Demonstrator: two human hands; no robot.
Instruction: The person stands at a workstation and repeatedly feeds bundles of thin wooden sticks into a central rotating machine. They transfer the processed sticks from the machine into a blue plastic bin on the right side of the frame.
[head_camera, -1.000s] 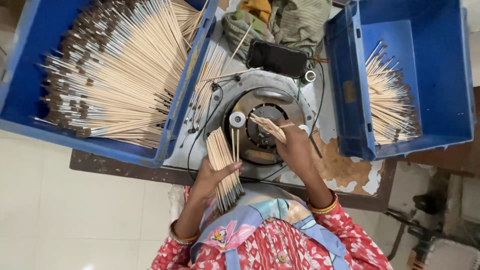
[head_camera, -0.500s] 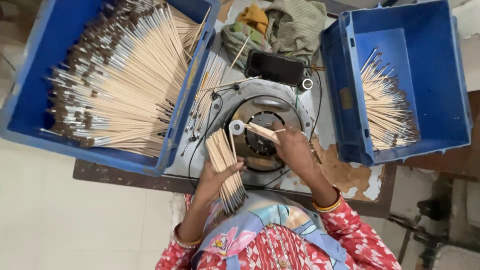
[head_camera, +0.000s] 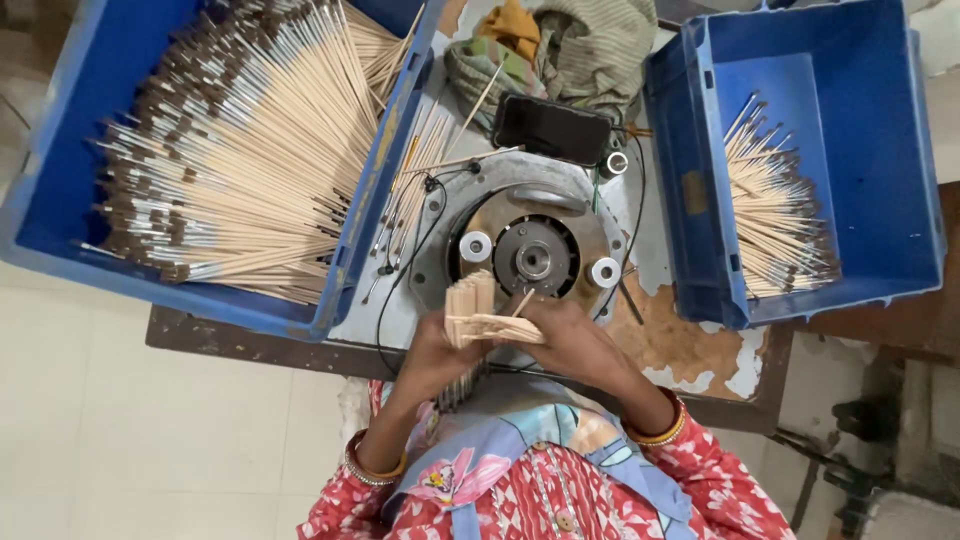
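Black phone (head_camera: 550, 130) lies beside crumpled cloths (head_camera: 560, 50); two blue crates (head_camera: 860, 60) of sticks flank the round metal machine (head_camera: 530, 255).

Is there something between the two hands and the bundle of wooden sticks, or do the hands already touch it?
Nothing visible stands between them. The left hand grips the bundle of wooden sticks upright, and the right hand holds a few sticks laid across it, just in front of the round metal machine.

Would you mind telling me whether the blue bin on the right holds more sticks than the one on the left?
No, the right bin holds only a small pile, while the left bin is nearly filled with sticks.
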